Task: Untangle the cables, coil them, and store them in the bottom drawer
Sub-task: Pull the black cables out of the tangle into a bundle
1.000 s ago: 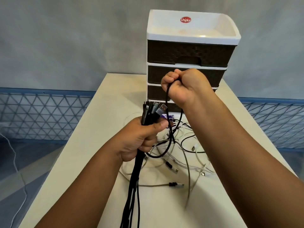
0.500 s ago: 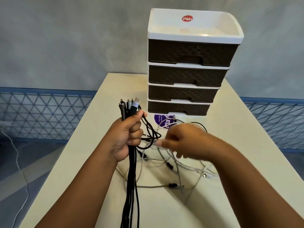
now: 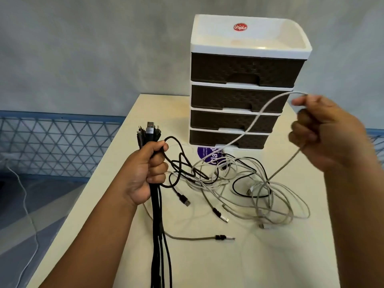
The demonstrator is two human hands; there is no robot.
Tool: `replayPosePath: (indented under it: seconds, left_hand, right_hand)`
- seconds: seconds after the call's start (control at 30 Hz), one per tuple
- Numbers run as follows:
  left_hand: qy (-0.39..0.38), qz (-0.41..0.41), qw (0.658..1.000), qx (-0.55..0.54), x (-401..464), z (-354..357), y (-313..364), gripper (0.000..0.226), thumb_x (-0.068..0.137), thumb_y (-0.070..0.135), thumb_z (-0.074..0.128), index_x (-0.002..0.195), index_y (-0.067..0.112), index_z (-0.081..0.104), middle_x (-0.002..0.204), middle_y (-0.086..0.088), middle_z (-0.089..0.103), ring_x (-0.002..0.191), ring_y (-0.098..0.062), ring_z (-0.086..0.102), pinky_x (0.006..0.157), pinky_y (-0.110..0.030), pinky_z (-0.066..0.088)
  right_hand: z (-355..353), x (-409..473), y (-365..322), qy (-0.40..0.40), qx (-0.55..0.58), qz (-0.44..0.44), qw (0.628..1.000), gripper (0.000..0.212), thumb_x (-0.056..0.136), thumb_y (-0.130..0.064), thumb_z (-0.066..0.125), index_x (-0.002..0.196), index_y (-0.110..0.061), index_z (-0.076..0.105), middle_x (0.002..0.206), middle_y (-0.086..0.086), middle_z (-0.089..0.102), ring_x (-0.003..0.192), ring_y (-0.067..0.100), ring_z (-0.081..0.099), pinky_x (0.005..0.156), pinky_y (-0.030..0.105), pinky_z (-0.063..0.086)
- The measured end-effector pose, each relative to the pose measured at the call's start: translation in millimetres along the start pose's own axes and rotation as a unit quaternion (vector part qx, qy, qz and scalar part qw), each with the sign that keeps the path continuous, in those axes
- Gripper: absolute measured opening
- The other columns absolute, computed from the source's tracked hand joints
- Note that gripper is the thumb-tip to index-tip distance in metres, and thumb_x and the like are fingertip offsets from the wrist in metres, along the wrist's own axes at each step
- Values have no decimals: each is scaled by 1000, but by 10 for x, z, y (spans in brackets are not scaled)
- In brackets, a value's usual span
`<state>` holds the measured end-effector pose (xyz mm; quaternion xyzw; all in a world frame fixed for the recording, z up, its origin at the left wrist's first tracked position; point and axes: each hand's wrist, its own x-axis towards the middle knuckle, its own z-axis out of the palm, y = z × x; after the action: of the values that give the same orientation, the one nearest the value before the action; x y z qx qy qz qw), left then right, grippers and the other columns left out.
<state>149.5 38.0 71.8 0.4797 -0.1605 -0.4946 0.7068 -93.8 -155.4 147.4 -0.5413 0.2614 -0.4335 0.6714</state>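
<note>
Left hand (image 3: 145,173) fisted around a bundle of black cables (image 3: 159,221), plug ends sticking up above the thumb, tails hanging off the near edge of the cream table (image 3: 207,265). Tangle of white and black cables (image 3: 245,183) lies loose on the tabletop, just in front of the four-drawer unit (image 3: 243,80); bottom drawer (image 3: 226,139) closed. Right hand (image 3: 326,134) raised, fingers curled around a grey cable (image 3: 268,107) that arcs up out of the tangle.

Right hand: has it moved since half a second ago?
Yes. The right hand rose from the tangle on the table up and rightward, level with the drawer unit, lifting a white cable.
</note>
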Motion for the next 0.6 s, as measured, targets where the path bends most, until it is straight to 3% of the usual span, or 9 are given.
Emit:
replayPosePath:
  seconds: [0.17, 0.3, 0.37, 0.43, 0.5, 0.53, 0.6]
  left_hand:
    - [19, -1, 1000, -14, 4, -46, 12, 29, 96, 23, 42, 69, 19, 49, 42, 12, 18, 33, -1, 16, 34, -14, 9]
    - [30, -3, 999, -27, 20, -52, -4, 30, 94, 23, 42, 65, 19, 49, 44, 12, 18, 33, -1, 16, 33, -13, 10]
    - [31, -3, 999, -30, 27, -46, -9, 30, 94, 23, 42, 65, 19, 48, 45, 12, 17, 33, -1, 16, 32, -13, 11]
    - [31, -3, 999, -32, 25, -38, -10, 31, 94, 24, 42, 64, 19, 48, 45, 12, 17, 33, -1, 16, 32, -13, 11]
    - [23, -5, 999, -39, 23, -23, -11, 32, 94, 24, 42, 63, 20, 49, 44, 12, 18, 32, -1, 16, 32, -14, 11]
    - [16, -6, 999, -44, 21, -11, -12, 32, 94, 24, 42, 63, 20, 49, 43, 12, 19, 32, -1, 17, 32, -14, 10]
    - [6, -7, 999, -50, 19, 11, -13, 33, 94, 24, 42, 63, 19, 50, 41, 12, 19, 31, 0, 17, 33, -15, 10]
  right_hand:
    - [-529, 160, -11, 110, 46, 10, 993, 29, 101, -22, 37, 81, -22, 57, 46, -9, 23, 36, 7, 19, 43, 14, 22]
    - [-893, 261, 445, 213, -73, 143, 964, 23, 98, -16, 38, 79, -18, 52, 37, -9, 24, 29, 6, 19, 36, 17, 17]
    - [-994, 270, 727, 245, -167, 226, 928, 22, 96, -11, 45, 75, -15, 51, 37, -5, 27, 28, 10, 22, 34, 15, 18]
    - [-1074, 232, 973, 241, -278, 287, 885, 22, 96, -11, 50, 74, -11, 55, 49, 6, 34, 39, 18, 28, 40, 20, 23]
    - [-1159, 209, 1168, 207, -405, 273, 848, 17, 97, -14, 53, 92, -3, 65, 69, 16, 49, 54, 25, 41, 50, 27, 32]
    - [-1166, 196, 1216, 180, -485, 255, 817, 21, 96, -19, 55, 104, -2, 66, 85, 20, 58, 67, 30, 50, 58, 30, 40]
    - [-1047, 170, 1204, 131, -650, 213, 718, 34, 94, -34, 57, 120, -13, 63, 117, 20, 62, 100, 39, 57, 84, 40, 48]
